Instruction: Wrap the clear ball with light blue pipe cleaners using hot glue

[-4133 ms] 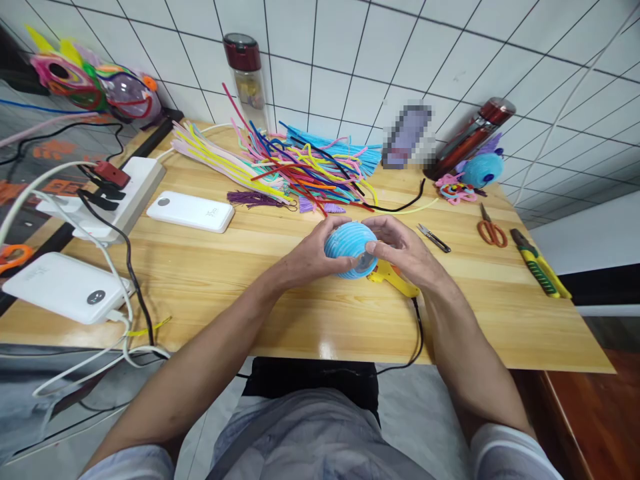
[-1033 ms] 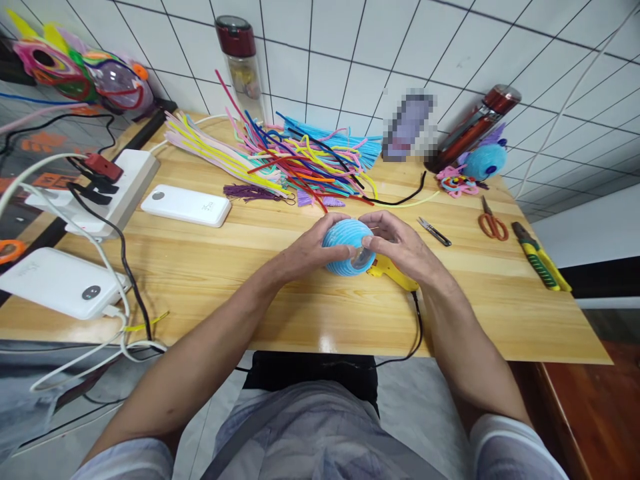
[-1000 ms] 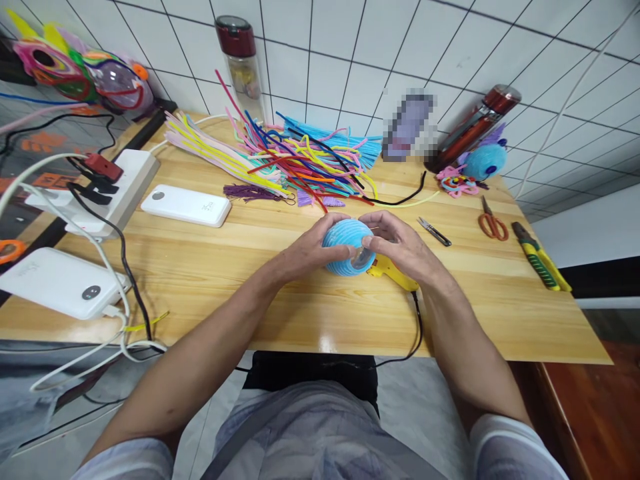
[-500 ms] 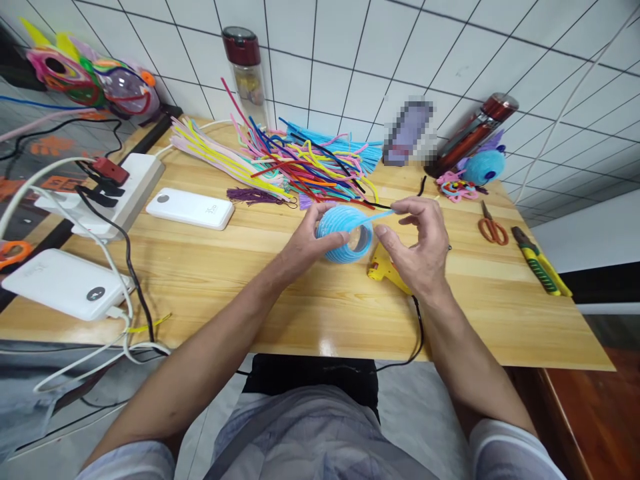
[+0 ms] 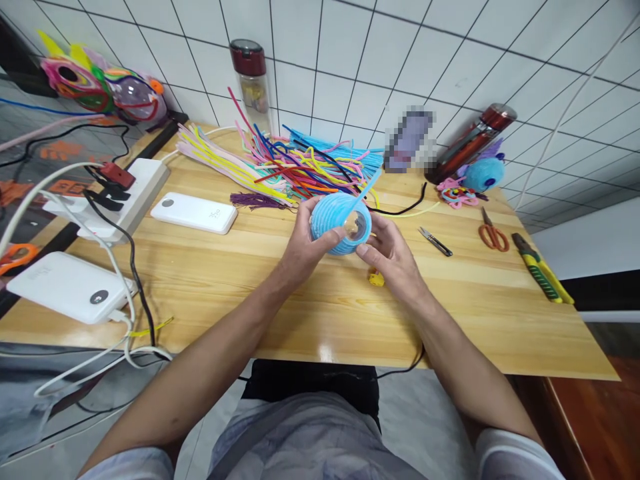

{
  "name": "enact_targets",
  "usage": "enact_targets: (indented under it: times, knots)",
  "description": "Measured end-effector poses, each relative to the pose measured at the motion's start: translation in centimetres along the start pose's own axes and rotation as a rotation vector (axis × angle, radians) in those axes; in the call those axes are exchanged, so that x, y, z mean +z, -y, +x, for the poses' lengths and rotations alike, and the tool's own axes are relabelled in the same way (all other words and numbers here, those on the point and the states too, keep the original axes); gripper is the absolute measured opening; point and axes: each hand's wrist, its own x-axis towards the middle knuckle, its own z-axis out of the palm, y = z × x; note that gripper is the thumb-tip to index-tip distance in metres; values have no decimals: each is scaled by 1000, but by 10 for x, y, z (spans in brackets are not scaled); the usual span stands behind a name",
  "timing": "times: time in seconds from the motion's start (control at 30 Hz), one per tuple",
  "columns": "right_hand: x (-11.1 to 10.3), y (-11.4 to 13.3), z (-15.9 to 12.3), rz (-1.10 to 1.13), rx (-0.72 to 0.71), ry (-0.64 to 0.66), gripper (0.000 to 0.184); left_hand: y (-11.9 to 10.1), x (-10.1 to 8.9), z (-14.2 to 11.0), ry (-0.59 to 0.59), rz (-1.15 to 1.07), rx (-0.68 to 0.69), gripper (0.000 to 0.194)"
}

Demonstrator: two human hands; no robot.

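Observation:
Both hands hold a clear ball wrapped in light-blue pipe cleaner [image 5: 334, 218] above the middle of the wooden table [image 5: 280, 293]. My left hand [image 5: 305, 241] cups its left side with fingers curled round it. My right hand [image 5: 390, 252] grips its right and lower side, thumb near the bare clear patch. A loose blue pipe-cleaner end [image 5: 367, 185] sticks up and to the right from the ball. A yellow glue gun [image 5: 376, 278] lies under my right hand, mostly hidden.
A heap of coloured pipe cleaners [image 5: 295, 167] lies behind the ball. Two white power banks [image 5: 194, 212] [image 5: 65, 288] and a power strip [image 5: 127, 193] with cables sit at left. Snips [image 5: 435, 241], orange scissors [image 5: 493, 233] and pliers [image 5: 543, 277] lie at right, bottles [image 5: 250, 77] by the wall.
The ball has been lifted and tilted so its clear opening faces me. My right hand let go of the loose blue end and moved back under the ball, covering the glue gun.

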Motion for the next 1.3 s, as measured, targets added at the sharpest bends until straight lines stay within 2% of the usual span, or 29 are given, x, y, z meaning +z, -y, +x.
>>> enact_targets:
  times: [0.27, 0.47, 0.67, 1.1, 1.3]
  knots:
    - [5, -8, 4, 84, 8, 1, 71, 0, 1, -1, 37, 34, -2, 81]
    - [7, -10, 3, 39, -6, -20, 69, 2, 2, -2, 34, 18, 3, 79]
    - [8, -14, 4, 91, -5, -33, 66, 1, 2, -3, 29, 29, 1, 79]
    - [8, -14, 4, 54, -10, -42, 69, 11, 0, -3, 74, 9, 9, 79]
    - [9, -14, 5, 84, 9, -30, 76, 11, 2, -2, 7, -23, -18, 74]
